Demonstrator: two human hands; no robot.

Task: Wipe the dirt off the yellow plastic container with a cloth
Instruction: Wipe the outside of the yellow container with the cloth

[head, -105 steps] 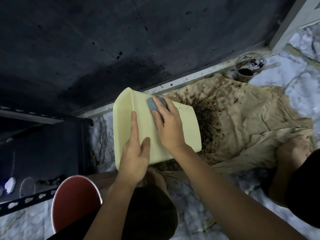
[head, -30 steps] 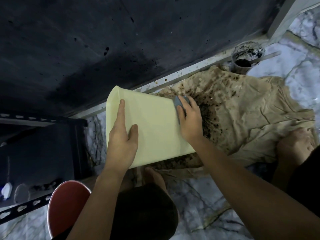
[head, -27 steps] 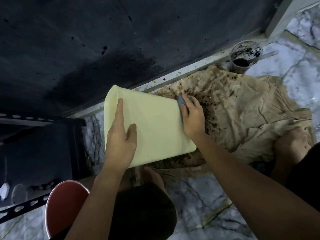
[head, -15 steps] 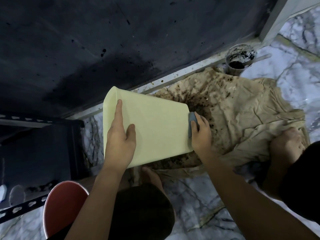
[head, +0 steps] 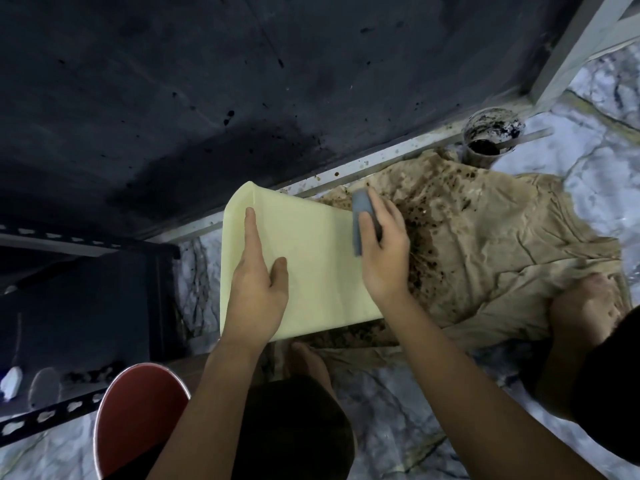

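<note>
A red bowl [head: 138, 420] sat nearest, on the marbled floor [head: 398, 386]. Beyond it the yellow container [head: 311, 268] lay tilted on its side, smooth and boxy, its base over a crumpled, dirt-spattered brown sheet [head: 502, 244]. The left hand [head: 258, 285] rested flat on its top face, fingers straight. The right hand [head: 384, 244] pressed a grey cloth [head: 360, 220] against its right edge, fingers curled over it. Farther off, a cup [head: 491, 140] held dark dirt beside the black wall [head: 242, 81].

The container [head: 311, 265] is pale yellow and the cloth [head: 360, 216] grey-blue. The sheet [head: 502, 244] is tan with dark brown speckles; the floor [head: 398, 403] is white, grey-veined marble
</note>
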